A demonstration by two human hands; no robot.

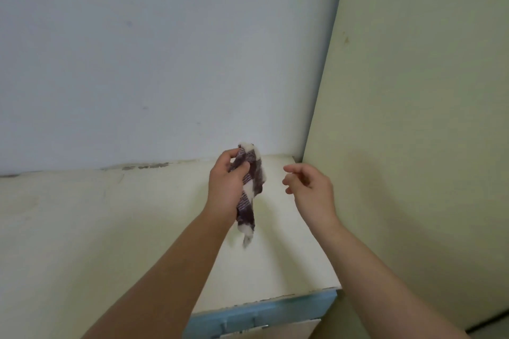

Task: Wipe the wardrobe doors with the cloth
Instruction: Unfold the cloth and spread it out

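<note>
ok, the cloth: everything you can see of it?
The cloth is a woven-looking rag in dark purple-brown and white checks, slightly blurred. It is bunched, not spread: the left hand grips its upper part, a white tuft shows above the grip, and a tail hangs past the wrist. The right hand does not touch it. Whether it touches the cream surface behind is unclear.

I see the left hand (pixel 225 181) gripping a bunched dark-and-white checked cloth (pixel 252 173) above the far edge of a cream cabinet top (pixel 275 261), one end hanging down. The right hand (pixel 309 187) hovers near it toward the far right corner, fingers loosely curled and holding nothing.
</note>
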